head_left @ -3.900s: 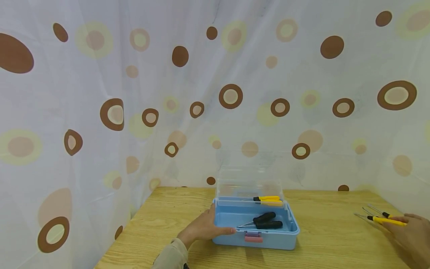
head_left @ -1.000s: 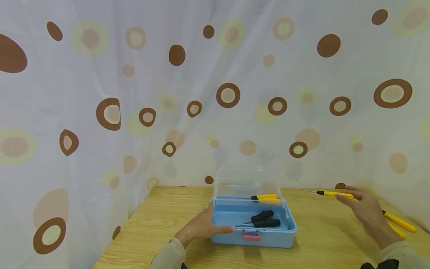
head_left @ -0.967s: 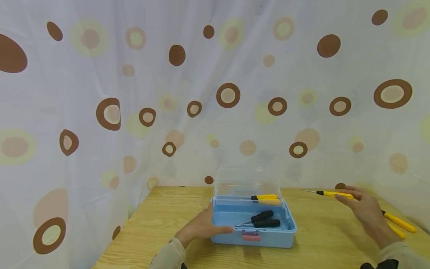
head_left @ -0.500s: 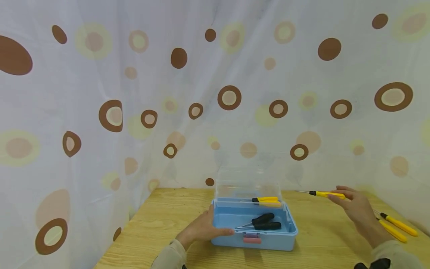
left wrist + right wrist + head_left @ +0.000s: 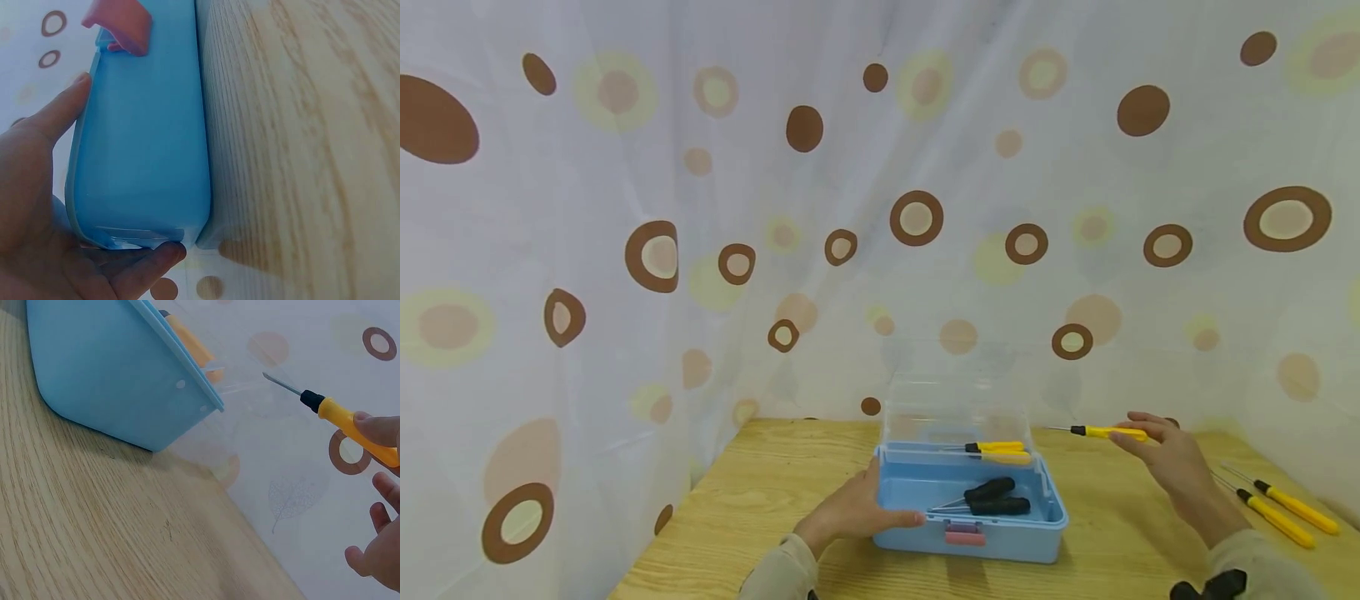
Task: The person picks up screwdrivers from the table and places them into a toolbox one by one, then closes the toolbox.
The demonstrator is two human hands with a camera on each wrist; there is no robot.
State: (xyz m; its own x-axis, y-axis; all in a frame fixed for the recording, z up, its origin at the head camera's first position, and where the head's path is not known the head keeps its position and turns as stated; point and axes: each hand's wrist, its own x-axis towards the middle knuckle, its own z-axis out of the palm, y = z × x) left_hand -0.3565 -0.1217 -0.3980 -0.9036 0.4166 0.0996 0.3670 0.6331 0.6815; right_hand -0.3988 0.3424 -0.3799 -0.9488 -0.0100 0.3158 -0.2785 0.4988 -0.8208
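Observation:
A light blue toolbox (image 5: pixel 1011 543) with its clear lid (image 5: pixel 958 408) raised stands on the table. Black-handled screwdrivers (image 5: pixel 1000 505) lie inside, and yellow-handled ones (image 5: pixel 1000 447) show behind them, near the lid. My left hand (image 5: pixel 853 508) holds the toolbox's left end, thumb along the front rim and fingers round the side wall, as the left wrist view shows. Right of the box, above the table, my right hand (image 5: pixel 1180 467) pinches a yellow screwdriver (image 5: pixel 340 417) by its handle, the tip pointing left at the box.
Two more yellow screwdrivers (image 5: pixel 1292 507) lie on the wooden table (image 5: pixel 1135 533) at the far right. A pink latch (image 5: pixel 965 537) sits on the box's front. Behind the table hangs a white curtain (image 5: pixel 850 167) with brown circles.
My right hand has picked a yellow screwdriver up from the far right and moved it left toward the toolbox. My left hand keeps its hold on the box.

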